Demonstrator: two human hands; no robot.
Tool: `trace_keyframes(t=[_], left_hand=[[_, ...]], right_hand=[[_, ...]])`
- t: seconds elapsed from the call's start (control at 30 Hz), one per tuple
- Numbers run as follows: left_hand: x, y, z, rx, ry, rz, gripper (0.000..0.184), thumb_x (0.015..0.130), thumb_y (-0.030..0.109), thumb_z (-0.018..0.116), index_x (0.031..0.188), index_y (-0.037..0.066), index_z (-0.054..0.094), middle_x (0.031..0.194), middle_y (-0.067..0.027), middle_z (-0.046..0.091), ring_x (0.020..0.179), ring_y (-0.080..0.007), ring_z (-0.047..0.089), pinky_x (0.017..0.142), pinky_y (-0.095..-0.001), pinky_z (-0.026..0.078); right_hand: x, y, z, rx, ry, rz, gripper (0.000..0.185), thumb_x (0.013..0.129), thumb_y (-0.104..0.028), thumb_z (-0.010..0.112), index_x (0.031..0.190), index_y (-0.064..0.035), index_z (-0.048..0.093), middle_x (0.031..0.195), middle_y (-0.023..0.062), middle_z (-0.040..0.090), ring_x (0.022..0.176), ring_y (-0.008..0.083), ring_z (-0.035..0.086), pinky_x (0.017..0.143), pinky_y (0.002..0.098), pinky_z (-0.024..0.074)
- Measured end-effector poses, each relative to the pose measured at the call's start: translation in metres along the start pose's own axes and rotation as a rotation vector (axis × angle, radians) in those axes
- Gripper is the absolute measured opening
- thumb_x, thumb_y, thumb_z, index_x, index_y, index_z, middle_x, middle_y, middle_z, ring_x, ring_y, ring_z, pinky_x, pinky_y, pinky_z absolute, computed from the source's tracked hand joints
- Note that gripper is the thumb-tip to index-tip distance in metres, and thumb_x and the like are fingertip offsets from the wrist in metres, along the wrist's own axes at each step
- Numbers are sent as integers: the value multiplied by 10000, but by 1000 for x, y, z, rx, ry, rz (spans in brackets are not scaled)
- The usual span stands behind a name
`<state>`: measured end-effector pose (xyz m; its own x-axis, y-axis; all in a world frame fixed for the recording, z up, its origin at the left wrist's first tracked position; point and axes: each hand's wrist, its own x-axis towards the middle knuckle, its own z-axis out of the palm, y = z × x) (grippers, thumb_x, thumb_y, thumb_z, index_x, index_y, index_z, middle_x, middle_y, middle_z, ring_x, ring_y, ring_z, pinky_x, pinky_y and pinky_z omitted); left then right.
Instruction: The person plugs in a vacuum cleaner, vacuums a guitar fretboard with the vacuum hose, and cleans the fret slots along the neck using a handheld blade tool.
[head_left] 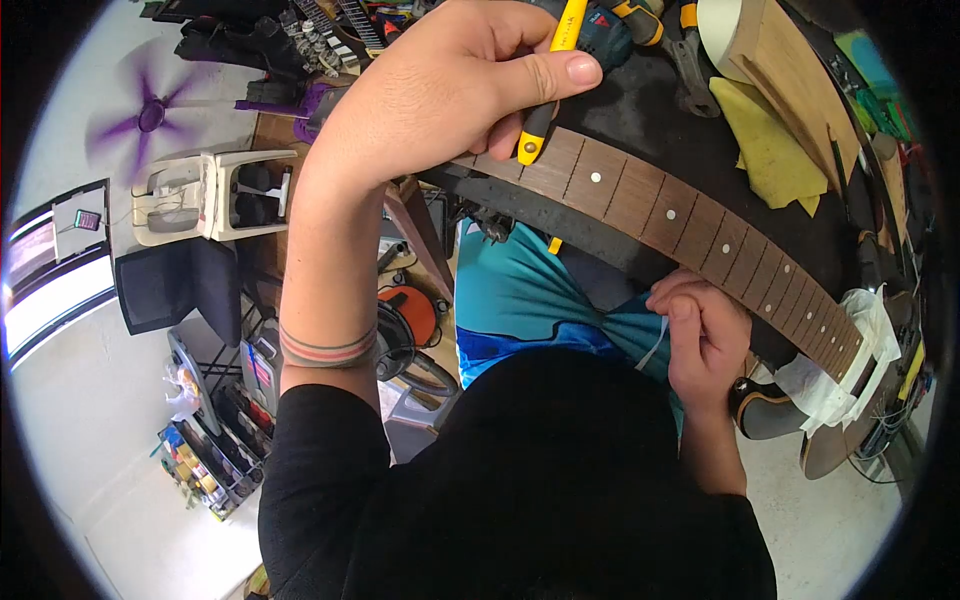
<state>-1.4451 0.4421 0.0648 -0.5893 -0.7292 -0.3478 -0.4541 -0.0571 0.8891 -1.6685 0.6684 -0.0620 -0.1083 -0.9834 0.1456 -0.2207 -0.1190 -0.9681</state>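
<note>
Head camera, read as a clock face: nearest us, at 6 o'clock, we see a black shirt (540, 480), and beyond it teal shorts (530, 285). The two hands are well apart. Just past 3 o'clock we find the right hand (705, 340), fingers curled in beside the lower edge of a wooden guitar neck (648, 195); we cannot tell whether it grips anything. The neck, marked with dark cross-lines and pale dots, runs from 12 o'clock round to almost 4, where its end meets white paper (830, 405). At 12 o'clock we see the left hand (440, 100) clamped on a yellow-and-black tool (538, 122), whose lower tip is at the neck; contact there is unclear to us. Past the neck, a yellow cloth (770, 150) lies at 2 o'clock on a black worktop (660, 120). Farther off, we make out a white chair (205, 210) between 9 and 10 o'clock and a purple fan (150, 115) at 10.
</note>
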Motion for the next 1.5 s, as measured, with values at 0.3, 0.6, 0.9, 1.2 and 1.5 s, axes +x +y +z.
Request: trace_keyframes(t=[0.3,0.6,0.9,1.2,1.5], left_hand=[[-2,-20,2,-133,20,107,284,1122,278,727,988,34,669,709,45,587,583,-45,525,539,-238,415],[-5,-25,3,106,75,205,330,1081,381,771,1072,53,734,749,56,632,592,-16,608,523,-198,434],[-2,-10,-2,153,25,-10,329,1131,360,697,1095,33,702,777,13,626,611,-54,580,526,-214,428],[-13,2,9,-155,44,43,301,1134,293,708,998,26,676,719,49,584,616,-42,531,554,-240,426],[-5,5,4,10,15,-37,324,1141,306,696,993,18,692,703,50,583,594,-42,517,540,-248,412]], right_hand=[[1,-1,0,-4,-1,-5,137,1035,-15,666,928,49,723,875,136,764,789,208,729,753,318,564],[2,-2,0,-8,0,-1,143,1039,-20,672,925,53,720,871,135,765,776,203,722,739,318,560],[2,-4,0,-6,7,8,140,1036,-14,668,925,54,722,873,142,767,786,202,728,746,317,565],[1,-1,-1,-10,-5,-6,130,1033,2,659,928,54,715,880,139,767,773,191,718,734,307,559],[1,-1,0,2,0,-22,135,1045,1,650,938,59,708,885,141,761,793,188,718,748,308,563]])
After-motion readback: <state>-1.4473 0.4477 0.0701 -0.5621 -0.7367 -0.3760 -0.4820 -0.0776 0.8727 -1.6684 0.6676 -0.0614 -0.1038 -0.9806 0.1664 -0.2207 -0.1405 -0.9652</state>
